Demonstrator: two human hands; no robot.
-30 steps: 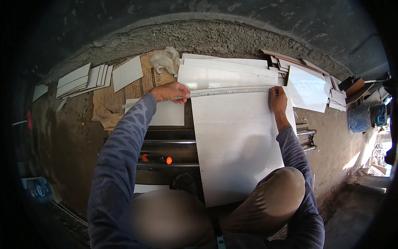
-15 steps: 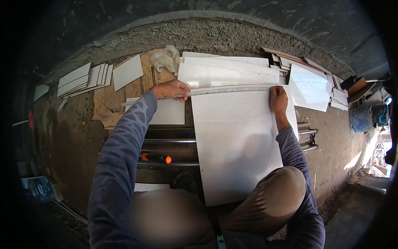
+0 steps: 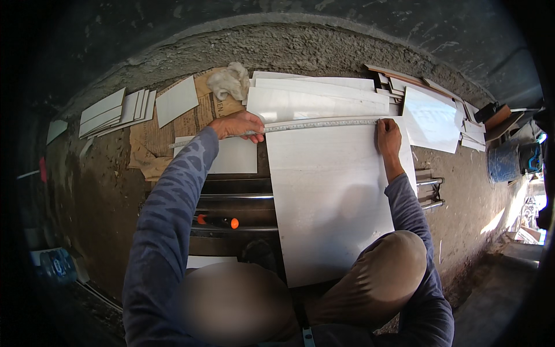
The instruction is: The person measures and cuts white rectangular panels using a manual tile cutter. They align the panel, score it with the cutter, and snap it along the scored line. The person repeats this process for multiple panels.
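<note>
A pale measuring tape [image 3: 318,124] with fine markings stretches across the far edge of a large white tile [image 3: 329,191]. Its left part is pinched in my left hand [image 3: 240,125], fingers closed at the tile's far left corner, and a tail of it runs on leftward past the wrist. At the far right corner, my right hand [image 3: 389,139] holds the other end down with curled fingers. The tile lies over a tool with metal rails [image 3: 234,196], perhaps a tile cutter; an orange-and-black handle [image 3: 222,221] shows left of the tile. My knees are close to the tile's near end.
Beyond the tile lie stacked white tiles [image 3: 318,98]. Cut pieces [image 3: 118,113] and flattened cardboard [image 3: 150,136] with a crumpled cloth [image 3: 229,82] are at left. More tiles [image 3: 430,118] and a blue bucket [image 3: 503,163] stand right. A rough wall base [image 3: 277,46] runs behind.
</note>
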